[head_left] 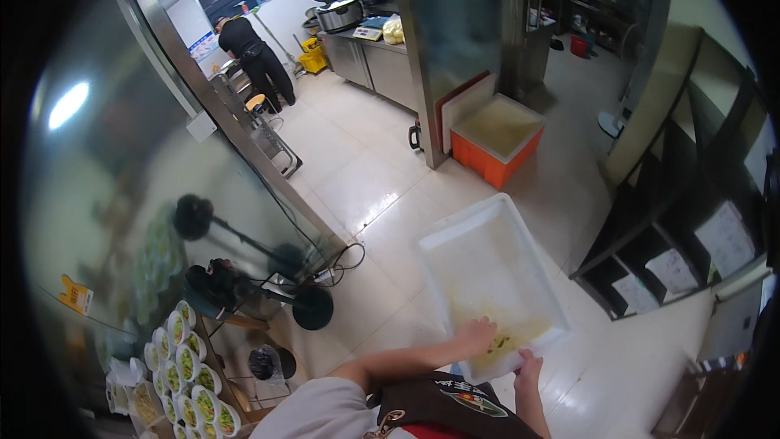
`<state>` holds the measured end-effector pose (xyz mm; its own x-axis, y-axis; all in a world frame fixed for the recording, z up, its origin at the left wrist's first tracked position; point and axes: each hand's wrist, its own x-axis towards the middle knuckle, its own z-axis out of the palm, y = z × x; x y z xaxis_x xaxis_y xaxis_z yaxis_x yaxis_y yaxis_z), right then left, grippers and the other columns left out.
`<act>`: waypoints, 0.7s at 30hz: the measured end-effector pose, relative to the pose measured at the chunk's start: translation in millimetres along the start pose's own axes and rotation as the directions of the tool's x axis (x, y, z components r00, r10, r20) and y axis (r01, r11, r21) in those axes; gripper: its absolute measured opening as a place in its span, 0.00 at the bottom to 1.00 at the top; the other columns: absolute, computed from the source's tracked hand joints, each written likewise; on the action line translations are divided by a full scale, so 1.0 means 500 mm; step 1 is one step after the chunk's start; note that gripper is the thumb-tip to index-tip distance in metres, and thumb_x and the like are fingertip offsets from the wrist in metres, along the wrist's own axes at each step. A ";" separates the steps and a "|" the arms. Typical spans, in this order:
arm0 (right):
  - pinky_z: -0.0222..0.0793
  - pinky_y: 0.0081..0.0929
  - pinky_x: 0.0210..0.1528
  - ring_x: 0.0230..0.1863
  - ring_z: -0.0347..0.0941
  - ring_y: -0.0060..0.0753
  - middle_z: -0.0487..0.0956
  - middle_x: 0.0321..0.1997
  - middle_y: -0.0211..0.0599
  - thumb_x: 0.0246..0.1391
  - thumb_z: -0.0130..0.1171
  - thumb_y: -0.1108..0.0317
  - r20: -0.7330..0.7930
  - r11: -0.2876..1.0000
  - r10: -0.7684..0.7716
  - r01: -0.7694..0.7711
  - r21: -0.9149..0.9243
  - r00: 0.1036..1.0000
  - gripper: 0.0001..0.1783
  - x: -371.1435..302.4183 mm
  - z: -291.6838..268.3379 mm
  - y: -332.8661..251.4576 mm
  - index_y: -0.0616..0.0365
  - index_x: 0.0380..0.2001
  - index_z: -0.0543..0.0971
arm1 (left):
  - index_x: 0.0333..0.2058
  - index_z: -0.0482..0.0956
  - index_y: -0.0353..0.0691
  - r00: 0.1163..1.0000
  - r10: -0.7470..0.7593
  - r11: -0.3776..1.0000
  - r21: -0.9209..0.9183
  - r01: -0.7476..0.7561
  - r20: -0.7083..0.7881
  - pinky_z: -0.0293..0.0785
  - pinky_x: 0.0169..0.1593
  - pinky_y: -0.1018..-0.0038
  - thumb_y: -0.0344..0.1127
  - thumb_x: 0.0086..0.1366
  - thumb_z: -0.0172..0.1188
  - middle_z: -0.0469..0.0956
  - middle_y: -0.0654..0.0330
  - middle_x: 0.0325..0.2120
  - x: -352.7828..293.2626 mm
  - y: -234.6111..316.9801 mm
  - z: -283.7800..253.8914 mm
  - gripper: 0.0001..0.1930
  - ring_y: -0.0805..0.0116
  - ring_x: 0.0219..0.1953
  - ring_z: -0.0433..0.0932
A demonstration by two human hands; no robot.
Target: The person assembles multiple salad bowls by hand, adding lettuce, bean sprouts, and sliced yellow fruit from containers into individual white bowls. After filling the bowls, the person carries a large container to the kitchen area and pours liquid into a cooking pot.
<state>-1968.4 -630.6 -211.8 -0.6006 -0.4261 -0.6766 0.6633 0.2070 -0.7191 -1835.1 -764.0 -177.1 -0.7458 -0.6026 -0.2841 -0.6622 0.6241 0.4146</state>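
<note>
A large white plastic tray [497, 252] lies in front of my body, with a thin yellowish residue and a small cluster of green bits [500, 345] near its close end. My right hand [529, 366] is closed round the tray's near right corner. Over the close end of the tray reaches my left hand [474, 336], beside the green bits, its fingers stretched out; its underside is hidden. What bears the tray's far end cannot be made out.
Several white bowls of chopped green food [187, 362] stand at lower left. Near them are a black floor fan [313, 307] and a lined bin [272, 363]. An orange crate [487, 158] stands ahead by a pillar. Dark shelving [650, 252] is at right. Another person [252, 53] bends far off.
</note>
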 end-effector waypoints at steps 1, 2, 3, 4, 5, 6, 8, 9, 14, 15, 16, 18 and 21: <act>0.64 0.25 0.17 0.27 0.70 0.32 0.71 0.37 0.41 0.40 0.59 0.71 0.028 1.000 -0.009 0.010 -0.003 1.000 0.31 0.026 0.023 -0.019 0.60 0.48 0.57 | 0.36 0.71 0.33 1.000 -0.015 1.000 -0.026 0.016 0.012 0.72 0.38 0.58 0.33 0.52 0.55 0.71 0.45 0.34 0.019 0.011 -0.014 0.13 0.48 0.37 0.74; 0.64 0.25 0.17 0.27 0.69 0.31 0.71 0.37 0.42 0.40 0.60 0.71 0.056 1.000 -0.019 0.019 -0.007 0.998 0.31 0.051 0.043 -0.039 0.61 0.48 0.57 | 0.37 0.71 0.33 1.000 -0.001 0.999 -0.044 0.001 -0.003 0.71 0.39 0.57 0.33 0.51 0.55 0.71 0.45 0.35 0.040 0.021 -0.028 0.14 0.47 0.37 0.74; 0.64 0.25 0.17 0.27 0.69 0.31 0.71 0.36 0.41 0.40 0.59 0.72 0.085 0.998 -0.039 0.043 -0.049 0.996 0.29 0.078 0.058 -0.066 0.62 0.46 0.59 | 0.37 0.70 0.33 1.000 0.014 0.998 -0.062 -0.015 -0.018 0.71 0.39 0.57 0.34 0.51 0.55 0.71 0.44 0.35 0.062 0.031 -0.041 0.15 0.46 0.37 0.73; 0.67 0.29 0.21 0.29 0.70 0.33 0.71 0.36 0.41 0.40 0.58 0.72 0.123 0.995 -0.034 0.046 -0.093 0.992 0.27 0.096 0.076 -0.090 0.61 0.45 0.60 | 0.38 0.70 0.32 0.999 0.029 0.997 -0.077 -0.030 -0.022 0.70 0.39 0.56 0.34 0.51 0.55 0.71 0.44 0.35 0.076 0.033 -0.051 0.16 0.45 0.37 0.73; 0.70 0.32 0.25 0.31 0.71 0.36 0.71 0.37 0.40 0.40 0.58 0.73 0.160 0.989 -0.029 0.051 -0.136 0.987 0.26 0.118 0.092 -0.113 0.60 0.44 0.61 | 0.38 0.70 0.33 0.999 0.002 0.993 -0.121 -0.008 -0.048 0.70 0.40 0.55 0.33 0.51 0.55 0.71 0.44 0.35 0.095 0.029 -0.054 0.15 0.44 0.37 0.73; 0.73 0.36 0.29 0.33 0.72 0.38 0.70 0.37 0.40 0.40 0.57 0.73 0.197 0.982 -0.022 0.058 -0.179 0.980 0.25 0.136 0.108 -0.131 0.60 0.44 0.62 | 0.38 0.70 0.33 0.997 -0.025 0.986 -0.165 0.013 -0.072 0.69 0.40 0.55 0.33 0.51 0.55 0.71 0.43 0.35 0.118 0.023 -0.053 0.15 0.44 0.37 0.72; 0.68 0.30 0.22 0.29 0.70 0.34 0.71 0.34 0.40 0.41 0.58 0.72 0.160 0.984 -0.067 0.092 -0.153 0.985 0.23 0.171 0.141 -0.162 0.61 0.42 0.64 | 0.36 0.70 0.33 0.990 -0.044 0.966 -0.260 0.008 -0.134 0.69 0.41 0.55 0.33 0.51 0.54 0.71 0.43 0.34 0.166 0.032 -0.060 0.13 0.43 0.36 0.72; 0.65 0.27 0.18 0.27 0.69 0.32 0.71 0.33 0.39 0.41 0.58 0.72 0.142 0.984 -0.090 0.109 -0.139 0.986 0.22 0.186 0.159 -0.175 0.62 0.41 0.64 | 0.35 0.71 0.33 0.986 -0.044 0.956 -0.293 -0.005 -0.162 0.69 0.41 0.55 0.32 0.51 0.53 0.71 0.43 0.33 0.181 0.029 -0.066 0.12 0.43 0.36 0.72; 0.68 0.29 0.22 0.29 0.70 0.34 0.72 0.34 0.40 0.40 0.57 0.74 0.217 0.983 0.003 0.037 -0.179 0.976 0.21 0.257 0.226 -0.205 0.62 0.41 0.65 | 0.34 0.72 0.37 0.996 -0.079 0.942 -0.330 0.058 -0.049 0.69 0.42 0.59 0.35 0.53 0.53 0.70 0.43 0.34 0.265 -0.020 -0.075 0.10 0.44 0.38 0.71; 0.69 0.30 0.22 0.30 0.70 0.34 0.72 0.35 0.40 0.40 0.57 0.74 0.223 0.983 0.033 0.009 -0.183 0.974 0.21 0.269 0.246 -0.202 0.62 0.41 0.65 | 0.34 0.72 0.37 0.996 -0.080 0.936 -0.346 0.065 -0.029 0.68 0.42 0.59 0.35 0.53 0.52 0.70 0.43 0.34 0.274 -0.045 -0.075 0.10 0.44 0.37 0.71; 0.69 0.30 0.23 0.31 0.71 0.35 0.72 0.35 0.40 0.40 0.57 0.74 0.233 0.986 0.033 0.007 -0.168 0.972 0.22 0.282 0.262 -0.210 0.62 0.42 0.66 | 0.34 0.73 0.37 0.998 -0.062 0.929 -0.366 0.050 -0.022 0.68 0.42 0.60 0.35 0.54 0.52 0.70 0.44 0.34 0.290 -0.056 -0.089 0.10 0.44 0.37 0.71; 0.70 0.31 0.24 0.32 0.72 0.35 0.73 0.37 0.40 0.40 0.56 0.75 0.252 0.991 0.037 -0.003 -0.134 0.967 0.23 0.304 0.306 -0.220 0.62 0.43 0.67 | 0.34 0.74 0.39 0.992 0.014 0.986 -0.164 -0.034 -0.122 0.68 0.42 0.60 0.36 0.53 0.51 0.71 0.46 0.33 0.321 -0.096 -0.128 0.11 0.46 0.38 0.70; 0.71 0.32 0.25 0.33 0.73 0.35 0.74 0.38 0.39 0.40 0.57 0.75 0.297 0.986 -0.099 0.133 -0.097 0.950 0.24 0.385 0.369 -0.190 0.62 0.45 0.67 | 0.34 0.75 0.41 0.994 0.106 0.933 0.345 -0.103 0.009 0.66 0.43 0.59 0.39 0.53 0.50 0.73 0.51 0.33 0.382 -0.180 -0.184 0.12 0.52 0.42 0.68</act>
<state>-2064.7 -894.7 -244.4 -0.5030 -0.6868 -0.5247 0.5310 0.2334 -0.8146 -1911.4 -981.1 -189.2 -0.8125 -0.5284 -0.2462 -0.5662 0.8159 0.1173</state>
